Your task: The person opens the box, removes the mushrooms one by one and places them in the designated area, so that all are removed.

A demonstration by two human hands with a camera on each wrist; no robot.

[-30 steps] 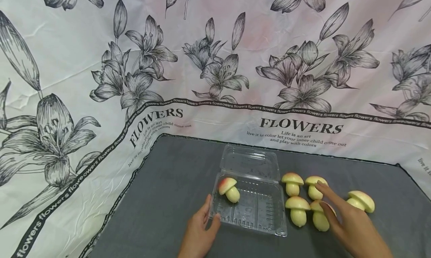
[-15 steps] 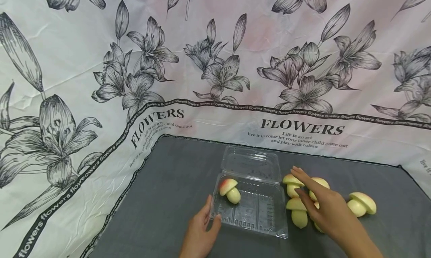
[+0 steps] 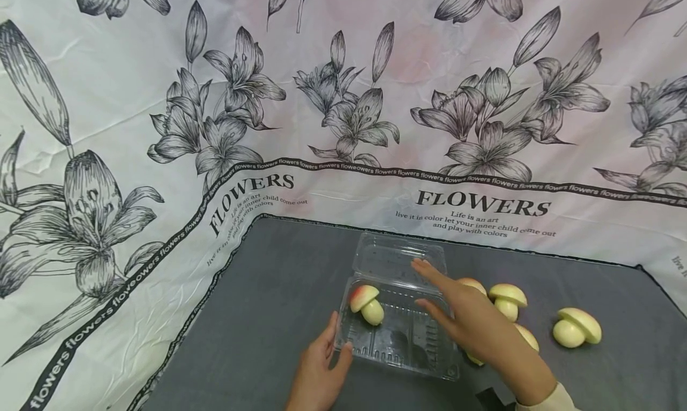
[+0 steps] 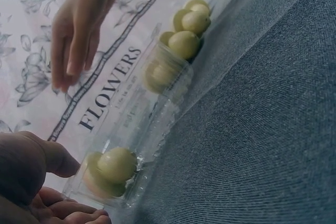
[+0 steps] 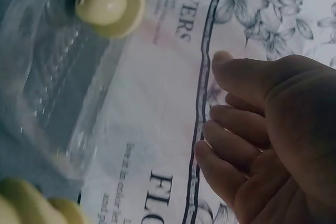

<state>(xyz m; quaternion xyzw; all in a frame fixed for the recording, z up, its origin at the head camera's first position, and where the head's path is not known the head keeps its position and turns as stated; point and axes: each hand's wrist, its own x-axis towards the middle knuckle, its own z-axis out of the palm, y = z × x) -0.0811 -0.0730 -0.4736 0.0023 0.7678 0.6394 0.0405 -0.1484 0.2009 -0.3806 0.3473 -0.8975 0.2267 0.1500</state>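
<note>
A clear plastic clamshell box [image 3: 394,363] lies on the dark cloth with its lid [image 3: 386,257] folded back. One toy mushroom [image 3: 371,312], with a red-tinged cap, lies at the box's left end. My left hand [image 3: 319,366] holds the box's front left corner, thumb on one side and fingers on the other [image 4: 73,211]. Over the box's right part hovers my right hand [image 3: 467,315], with extended fingers, thumb apart and nothing held. It partly hides several pale mushrooms to the right, among them one mushroom [image 3: 508,300] at the back.
Farther right, a separate mushroom [image 3: 576,327] lies tilted on the dark cloth [image 3: 257,315]. A white flower-printed sheet [image 3: 343,196] rises behind and at the left, its black border meeting the cloth.
My right hand has moved left from above the group of mushrooms to over the box, holding nothing. The left hand stays at the box corner.
</note>
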